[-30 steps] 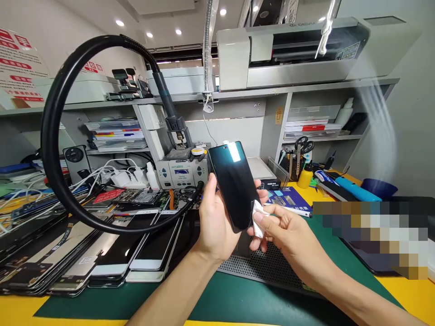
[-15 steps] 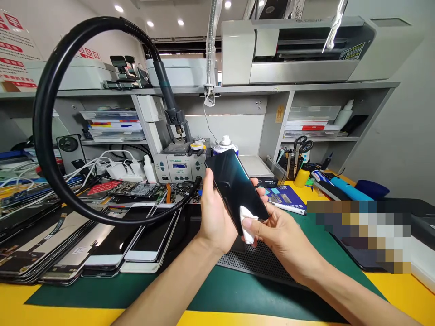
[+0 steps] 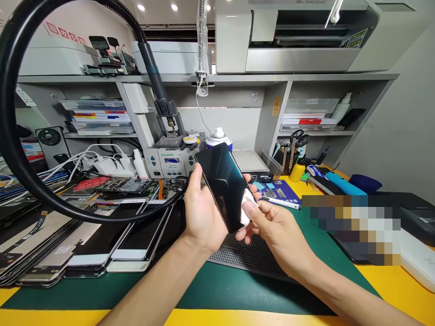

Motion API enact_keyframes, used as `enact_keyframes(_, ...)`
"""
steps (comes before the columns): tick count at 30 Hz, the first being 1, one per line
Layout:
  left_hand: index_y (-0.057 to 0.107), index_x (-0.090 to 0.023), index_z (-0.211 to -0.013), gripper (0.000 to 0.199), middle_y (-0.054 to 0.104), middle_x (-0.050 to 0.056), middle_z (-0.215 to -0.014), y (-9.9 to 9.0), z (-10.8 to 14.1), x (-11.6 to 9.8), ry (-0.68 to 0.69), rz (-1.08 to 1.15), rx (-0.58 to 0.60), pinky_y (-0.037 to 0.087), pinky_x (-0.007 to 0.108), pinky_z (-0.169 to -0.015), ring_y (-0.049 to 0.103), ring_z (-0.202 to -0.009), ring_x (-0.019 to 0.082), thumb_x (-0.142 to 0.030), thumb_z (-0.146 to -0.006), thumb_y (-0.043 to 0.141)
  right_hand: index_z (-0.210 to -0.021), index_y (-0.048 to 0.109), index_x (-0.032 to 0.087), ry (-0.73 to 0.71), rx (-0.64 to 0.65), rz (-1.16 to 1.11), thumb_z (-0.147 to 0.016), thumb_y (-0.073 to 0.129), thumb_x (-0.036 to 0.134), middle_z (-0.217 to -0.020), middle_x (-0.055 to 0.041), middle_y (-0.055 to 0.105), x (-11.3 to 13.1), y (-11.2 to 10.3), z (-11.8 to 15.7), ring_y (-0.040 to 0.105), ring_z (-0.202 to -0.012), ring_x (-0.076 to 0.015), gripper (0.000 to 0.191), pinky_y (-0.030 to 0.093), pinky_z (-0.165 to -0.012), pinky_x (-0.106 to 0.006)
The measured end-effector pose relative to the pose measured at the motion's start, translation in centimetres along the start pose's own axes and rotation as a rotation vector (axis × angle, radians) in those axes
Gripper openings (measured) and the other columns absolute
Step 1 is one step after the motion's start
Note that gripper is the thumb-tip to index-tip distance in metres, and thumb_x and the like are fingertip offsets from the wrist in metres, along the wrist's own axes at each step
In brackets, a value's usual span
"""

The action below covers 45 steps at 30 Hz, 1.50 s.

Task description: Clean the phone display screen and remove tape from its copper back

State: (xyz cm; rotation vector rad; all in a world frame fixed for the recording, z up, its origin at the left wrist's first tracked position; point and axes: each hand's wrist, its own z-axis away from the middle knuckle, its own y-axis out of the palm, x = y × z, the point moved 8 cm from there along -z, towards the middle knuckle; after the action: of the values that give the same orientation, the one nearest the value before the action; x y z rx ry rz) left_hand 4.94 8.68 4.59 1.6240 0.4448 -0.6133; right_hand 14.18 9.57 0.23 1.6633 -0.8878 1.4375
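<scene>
A dark smartphone (image 3: pixel 222 185) with a glossy face is held tilted above the bench, in the middle of the head view. My left hand (image 3: pixel 204 213) grips it from beneath and the left, thumb along the left edge and fingertips showing past the right edge. My right hand (image 3: pixel 272 224) pinches a folded white wipe (image 3: pixel 245 210) under the thumb and presses it on the phone's lower right corner. Some right-hand fingers curl below the phone's lower edge. Under both hands lies a black perforated pad (image 3: pixel 248 260) on the green mat (image 3: pixel 217 290).
Several phones and screens (image 3: pixel 132 235) lie stacked at the left. A thick black hose (image 3: pixel 10 136) loops down from a soldering station (image 3: pixel 170 162). A spray can (image 3: pixel 219 138) stands behind the phone. A pen (image 3: pixel 280 203), scissors (image 3: pixel 299 138) and yellow bottle (image 3: pixel 297 170) are at the right.
My right hand has shifted the wipe rightward and slightly up, from the phone's lower middle to its lower right corner. The whole view has moved a little; the left hand keeps its grip.
</scene>
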Motion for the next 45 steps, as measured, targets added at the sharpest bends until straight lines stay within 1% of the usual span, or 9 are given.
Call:
enact_keyframes(2, 0.072, -0.005, -0.100, 0.081, 0.074, 0.019, -0.093, -0.4, 0.0, -0.3, 0.019, 0.015, -0.019, 0.058, 0.045, -0.070, 0.070, -0.082, 0.034, -0.071, -0.088, 0.028, -0.076, 0.061, 0.016, -0.004, 0.044, -0.018, -0.093, 0.058, 0.054, -0.064, -0.0072, 0.073, 0.0, 0.2, 0.0, 0.065, -0.058, -0.0154, 0.041, 0.051, -0.059, -0.026)
enact_keyframes(7, 0.070, -0.008, -0.102, 0.086, 0.073, 0.017, -0.089, -0.3, 0.2, -0.1, -0.067, -0.040, 0.024, 0.051, 0.041, -0.043, 0.068, -0.062, 0.034, -0.078, -0.084, 0.023, -0.078, 0.060, 0.017, -0.025, 0.141, -0.052, -0.099, 0.049, 0.050, -0.074, -0.0087, 0.074, 0.3, 0.5, 0.0, 0.067, -0.071, -0.0186, 0.041, 0.051, -0.068, -0.031)
enact_keyframes(12, 0.071, -0.008, -0.100, 0.086, 0.072, 0.019, -0.090, -0.4, 0.5, -0.5, -0.055, -0.049, -0.042, 0.051, 0.039, -0.045, 0.069, -0.070, 0.035, -0.078, -0.084, 0.023, -0.081, 0.063, 0.017, -0.056, 0.193, -0.025, -0.098, 0.055, 0.041, -0.079, -0.0049, 0.070, 1.1, 1.0, 0.4, 0.064, -0.077, -0.0164, 0.030, 0.049, -0.078, -0.029)
enact_keyframes(16, 0.072, -0.012, -0.104, 0.072, 0.075, 0.015, -0.090, -0.1, 0.4, -0.6, 0.016, 0.027, -0.074, 0.058, 0.041, -0.062, 0.072, -0.083, 0.034, -0.069, -0.089, 0.031, -0.090, 0.066, 0.019, -0.006, 0.141, -0.123, -0.086, 0.074, 0.033, -0.085, -0.0004, 0.066, 0.6, 1.2, 0.5, 0.059, -0.073, -0.0127, 0.017, 0.051, -0.073, -0.025)
enact_keyframes(19, 0.072, -0.015, -0.107, 0.064, 0.076, 0.013, -0.090, 0.4, 0.4, -0.2, 0.026, 0.042, -0.048, 0.058, 0.042, -0.070, 0.072, -0.086, 0.034, -0.063, -0.092, 0.032, -0.100, 0.068, 0.022, -0.009, 0.069, -0.104, -0.076, 0.083, 0.029, -0.084, 0.0024, 0.065, 0.2, 1.0, 0.4, 0.057, -0.073, -0.0121, 0.030, 0.050, -0.068, -0.022)
enact_keyframes(23, 0.071, -0.018, -0.111, 0.063, 0.077, 0.011, -0.092, 0.6, 0.6, 0.5, -0.033, 0.029, -0.025, 0.058, 0.042, -0.068, 0.072, -0.086, 0.033, -0.065, -0.091, 0.033, -0.082, 0.068, 0.018, 0.021, 0.020, 0.045, -0.078, 0.079, 0.038, -0.062, 0.0026, 0.064, -0.1, 0.8, 0.3, 0.057, -0.059, -0.0119, 0.024, 0.048, -0.059, -0.022)
enact_keyframes(28, 0.070, -0.017, -0.111, 0.071, 0.076, 0.013, -0.094, 0.5, 0.4, 0.6, -0.099, 0.016, -0.005, 0.057, 0.041, -0.061, 0.072, -0.087, 0.035, -0.071, -0.088, 0.030, -0.074, 0.065, 0.017, 0.018, 0.027, 0.018, -0.087, 0.067, 0.050, -0.071, -0.0019, 0.070, 0.3, 0.2, 0.3, 0.066, -0.060, -0.0143, 0.036, 0.048, -0.058, -0.024)
enact_keyframes(37, 0.073, -0.008, -0.098, 0.080, 0.073, 0.020, -0.086, 0.6, 0.7, -0.9, -0.058, -0.072, 0.001, 0.057, 0.047, -0.067, 0.071, -0.082, 0.038, -0.071, -0.088, 0.025, -0.080, 0.067, 0.019, 0.028, 0.286, -0.078, -0.099, 0.052, 0.043, -0.079, -0.0042, 0.073, 1.6, 0.7, 0.7, 0.069, -0.081, -0.0197, 0.034, 0.049, -0.073, -0.029)
enact_keyframes(45, 0.072, -0.011, -0.101, 0.076, 0.072, 0.016, -0.092, 1.0, 0.9, -1.1, -0.040, -0.041, 0.046, 0.056, 0.046, -0.065, 0.068, -0.080, 0.034, -0.070, -0.089, 0.026, -0.080, 0.068, 0.018, -0.003, 0.345, 0.043, -0.100, 0.052, 0.037, -0.087, -0.0077, 0.074, 2.2, 1.0, 1.2, 0.061, -0.086, -0.0183, 0.032, 0.044, -0.084, -0.030)
